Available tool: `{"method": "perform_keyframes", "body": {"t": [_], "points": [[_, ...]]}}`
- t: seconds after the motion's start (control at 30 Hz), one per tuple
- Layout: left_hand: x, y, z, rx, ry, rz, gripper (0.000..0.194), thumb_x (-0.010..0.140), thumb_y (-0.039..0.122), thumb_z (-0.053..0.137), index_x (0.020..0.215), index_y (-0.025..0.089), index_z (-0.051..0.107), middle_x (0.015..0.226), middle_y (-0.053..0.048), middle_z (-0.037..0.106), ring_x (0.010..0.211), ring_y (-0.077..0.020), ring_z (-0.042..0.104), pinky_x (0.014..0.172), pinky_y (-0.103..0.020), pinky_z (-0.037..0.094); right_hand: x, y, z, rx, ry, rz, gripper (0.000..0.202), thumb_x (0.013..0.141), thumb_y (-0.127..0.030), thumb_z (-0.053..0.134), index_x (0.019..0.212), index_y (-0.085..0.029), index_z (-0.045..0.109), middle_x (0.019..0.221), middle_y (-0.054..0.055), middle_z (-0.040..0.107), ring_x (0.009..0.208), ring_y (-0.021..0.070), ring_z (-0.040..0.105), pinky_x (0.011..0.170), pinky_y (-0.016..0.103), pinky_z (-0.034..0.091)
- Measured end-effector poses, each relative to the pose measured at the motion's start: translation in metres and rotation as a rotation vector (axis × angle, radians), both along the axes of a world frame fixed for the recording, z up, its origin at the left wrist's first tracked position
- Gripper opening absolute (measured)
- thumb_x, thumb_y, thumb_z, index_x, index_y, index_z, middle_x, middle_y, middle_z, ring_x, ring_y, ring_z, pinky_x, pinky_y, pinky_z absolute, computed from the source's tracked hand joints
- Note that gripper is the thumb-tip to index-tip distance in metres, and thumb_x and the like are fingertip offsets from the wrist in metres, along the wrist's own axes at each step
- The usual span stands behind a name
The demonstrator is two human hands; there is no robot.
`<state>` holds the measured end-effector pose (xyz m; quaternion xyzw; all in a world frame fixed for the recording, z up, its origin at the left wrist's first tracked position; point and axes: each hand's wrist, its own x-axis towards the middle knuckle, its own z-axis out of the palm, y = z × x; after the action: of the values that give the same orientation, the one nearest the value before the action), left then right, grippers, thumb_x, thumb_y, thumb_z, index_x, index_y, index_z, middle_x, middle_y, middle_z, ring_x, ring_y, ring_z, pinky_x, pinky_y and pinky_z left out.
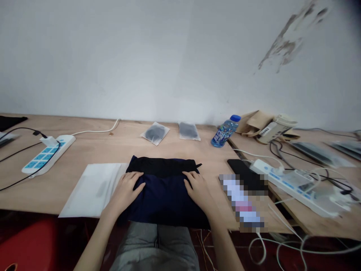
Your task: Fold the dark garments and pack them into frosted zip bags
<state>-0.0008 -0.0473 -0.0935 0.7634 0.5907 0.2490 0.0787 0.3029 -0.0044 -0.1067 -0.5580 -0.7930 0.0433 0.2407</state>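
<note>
A folded dark navy and black cloth item (166, 192), perhaps a garment, lies at the table's front edge before me. Its far strip is black, and a small dark tab sticks out at its far right corner. My left hand (130, 188) rests flat on its left side with the fingers spread. On the right side lies my right hand (196, 188), also flat with fingers apart. Both hands touch the cloth without gripping it. Just left of the cloth is a stack of white translucent bags (90, 188), close to my left forearm.
Two small clear packets (155, 133) (188, 131) with dark contents lie near the wall. A blue-capped bottle (225, 131) stands right of them. Power strips (49, 155) (296, 186) with cables lie at both sides. A phone (242, 203), blurred out, and a black flat object (242, 171) lie right.
</note>
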Motion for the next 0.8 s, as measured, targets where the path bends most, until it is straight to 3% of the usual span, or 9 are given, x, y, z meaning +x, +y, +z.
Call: {"method": "perform_keyframes", "body": {"t": [0.2,0.37,0.47,0.57,0.7,0.8], "points": [[-0.012,-0.010,0.004,0.005,-0.005,0.058,0.035,0.084,0.013,0.046,0.114,0.022,0.062,0.103,-0.008,0.066,0.102,-0.0246,0.059,0.093,-0.043,0.045,0.011,-0.022,0.029,-0.035,0.031,-0.004,0.019,0.086,-0.020,0.045,0.090,-0.020,0.063,0.089,0.008,0.063,0.090,0.0253,0.060,0.084,0.041,0.047],[-0.033,-0.041,0.010,-0.090,0.020,0.094,0.048,0.080,0.013,0.049,0.127,0.022,0.057,0.086,-0.004,0.063,0.085,-0.0226,0.059,0.084,-0.040,0.047,0.024,-0.057,0.054,-0.135,0.264,0.095,0.015,0.088,-0.029,0.050,0.085,-0.024,0.064,0.099,0.006,0.066,0.096,0.0227,0.063,0.088,0.040,0.051],[-0.038,-0.057,0.012,-0.180,0.029,0.092,0.043,0.082,0.019,0.052,0.123,0.024,0.061,0.082,-0.003,0.063,0.082,-0.0228,0.060,0.083,-0.041,0.048,0.030,-0.078,0.058,-0.220,0.346,0.129,0.016,0.085,-0.035,0.054,0.082,-0.025,0.066,0.107,0.007,0.069,0.103,0.0245,0.065,0.096,0.045,0.051],[-0.037,-0.067,0.020,-0.158,-0.009,0.081,0.025,0.083,0.022,0.053,0.101,0.026,0.070,0.097,-0.006,0.065,0.097,-0.0254,0.060,0.091,-0.045,0.046,0.035,-0.094,0.062,-0.252,0.401,0.084,0.019,0.083,-0.039,0.056,0.084,-0.026,0.070,0.105,0.007,0.072,0.107,0.0272,0.066,0.096,0.048,0.052],[-0.040,-0.080,0.043,-0.125,-0.213,0.062,0.019,0.082,0.025,0.055,0.095,0.028,0.068,0.135,-0.006,0.053,0.123,-0.0282,0.051,0.098,-0.045,0.046,0.042,-0.105,0.073,-0.227,0.444,-0.018,0.023,0.084,-0.041,0.057,0.095,-0.029,0.072,0.109,0.006,0.073,0.100,0.0260,0.069,0.080,0.040,0.060],[-0.049,-0.090,0.060,-0.211,-0.455,-0.026,0.016,0.084,0.027,0.056,0.096,0.028,0.066,0.126,-0.006,0.061,0.119,-0.0265,0.056,0.096,-0.040,0.050,0.044,-0.111,0.088,-0.141,0.461,-0.078,0.024,0.085,-0.044,0.057,0.097,-0.029,0.073,0.098,0.005,0.075,0.086,0.0238,0.071,0.068,0.035,0.060]]}}
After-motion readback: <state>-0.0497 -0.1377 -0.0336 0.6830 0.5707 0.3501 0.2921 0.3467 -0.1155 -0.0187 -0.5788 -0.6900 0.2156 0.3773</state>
